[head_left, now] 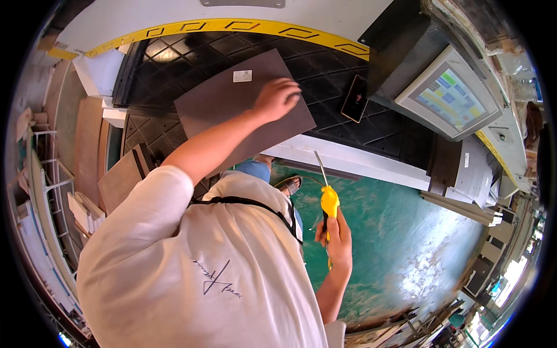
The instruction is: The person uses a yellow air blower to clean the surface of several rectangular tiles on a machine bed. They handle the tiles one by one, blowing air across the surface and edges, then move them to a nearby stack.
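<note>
My right hand (338, 238) grips a yellow air blow gun (329, 200). The gun's thin metal nozzle points up and away, over the front edge of the work surface. A dark brown rectangular panel (203, 110) lies across the black bed (316, 75), with a small white label (242, 76) near its far edge. Above the panel's right part, my left hand (278, 100) is closed with curled fingers. A small dark patch shows at its fingertips, too blurred to name. Whether this hand touches the panel is unclear.
A phone (354, 98) rests on the bed, left of a grey control screen (451, 95). A yellow-edged machine beam (238, 24) spans the far side. Brown boards (120, 177) stand at the left, and stacked panels (467, 168) lie at the right. The floor (400, 226) is green.
</note>
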Available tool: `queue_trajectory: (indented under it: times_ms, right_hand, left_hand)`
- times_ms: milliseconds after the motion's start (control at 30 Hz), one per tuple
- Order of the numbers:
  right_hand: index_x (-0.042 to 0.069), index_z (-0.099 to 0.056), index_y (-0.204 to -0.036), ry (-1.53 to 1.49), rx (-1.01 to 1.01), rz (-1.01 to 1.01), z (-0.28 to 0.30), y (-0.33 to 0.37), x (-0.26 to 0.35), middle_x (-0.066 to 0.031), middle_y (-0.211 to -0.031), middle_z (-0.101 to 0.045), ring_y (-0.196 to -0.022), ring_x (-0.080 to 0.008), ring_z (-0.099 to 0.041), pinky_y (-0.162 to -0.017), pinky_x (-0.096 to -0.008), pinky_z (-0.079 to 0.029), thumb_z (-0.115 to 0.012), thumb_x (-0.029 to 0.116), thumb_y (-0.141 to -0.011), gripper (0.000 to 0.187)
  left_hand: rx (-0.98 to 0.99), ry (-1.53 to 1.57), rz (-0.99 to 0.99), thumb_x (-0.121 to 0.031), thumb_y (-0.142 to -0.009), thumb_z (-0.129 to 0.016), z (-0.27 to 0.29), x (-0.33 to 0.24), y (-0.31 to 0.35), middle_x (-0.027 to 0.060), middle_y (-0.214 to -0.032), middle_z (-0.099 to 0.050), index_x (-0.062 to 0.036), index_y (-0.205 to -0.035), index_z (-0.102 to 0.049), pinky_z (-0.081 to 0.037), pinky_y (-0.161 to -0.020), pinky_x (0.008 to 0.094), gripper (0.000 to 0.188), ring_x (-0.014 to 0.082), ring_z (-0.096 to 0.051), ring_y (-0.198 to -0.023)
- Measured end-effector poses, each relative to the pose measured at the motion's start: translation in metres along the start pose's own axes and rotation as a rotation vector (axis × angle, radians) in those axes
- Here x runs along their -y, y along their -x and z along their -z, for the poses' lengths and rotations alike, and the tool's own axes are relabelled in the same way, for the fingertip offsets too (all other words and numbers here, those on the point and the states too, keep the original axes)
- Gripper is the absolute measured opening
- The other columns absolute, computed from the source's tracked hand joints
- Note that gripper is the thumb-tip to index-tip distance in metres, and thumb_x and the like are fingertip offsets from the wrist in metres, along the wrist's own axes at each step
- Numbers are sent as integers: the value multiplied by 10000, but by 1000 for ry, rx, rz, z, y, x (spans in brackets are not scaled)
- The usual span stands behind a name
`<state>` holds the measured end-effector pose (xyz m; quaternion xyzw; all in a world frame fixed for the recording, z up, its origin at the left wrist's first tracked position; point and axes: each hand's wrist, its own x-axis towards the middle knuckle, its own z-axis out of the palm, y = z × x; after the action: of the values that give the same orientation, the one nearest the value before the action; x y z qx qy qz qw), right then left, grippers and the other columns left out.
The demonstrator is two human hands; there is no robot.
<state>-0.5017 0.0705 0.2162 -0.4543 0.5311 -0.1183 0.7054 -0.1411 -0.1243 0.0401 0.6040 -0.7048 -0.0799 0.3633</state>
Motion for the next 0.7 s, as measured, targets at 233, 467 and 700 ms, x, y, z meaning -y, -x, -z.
queue_trajectory:
  times_ms: [233, 467, 700]
  right_hand:
    - [-16, -474, -1495, -584, 71, -8, -1, 51, -65, -231, -1433, -596, -1387, -368, -546, -762, -407, -668, -716, 109, -825, 724]
    - [63, -422, -1568, -1288, -144, 21, -46, 54, -149, -239, -1337, -644, -1285, -438, -589, -1028, -581, -556, -658, 112, -781, 823]
    - [57, -383, -1579, -1265, -27, 83, -30, 52, -119, -273, -1340, -625, -1258, -480, -620, -732, -474, -675, -674, 260, -992, 686]
  left_hand:
    - [267, 338, 405, -338, -939, -729, -132, -51, -89, 133, -1008, -784, -87, -1088, -748, -588, -811, 439, 292, 342, -749, -962]
    - [497, 88, 575, -503, -889, -720, -139, -60, -128, 133, -1056, -779, -134, -1058, -777, -580, -869, 476, 409, 351, -733, -1027]
    - [551, 153, 515, -535, -899, -713, -150, -35, -125, 110, -1104, -780, -127, -1067, -786, -569, -918, 432, 447, 313, -728, -1067]
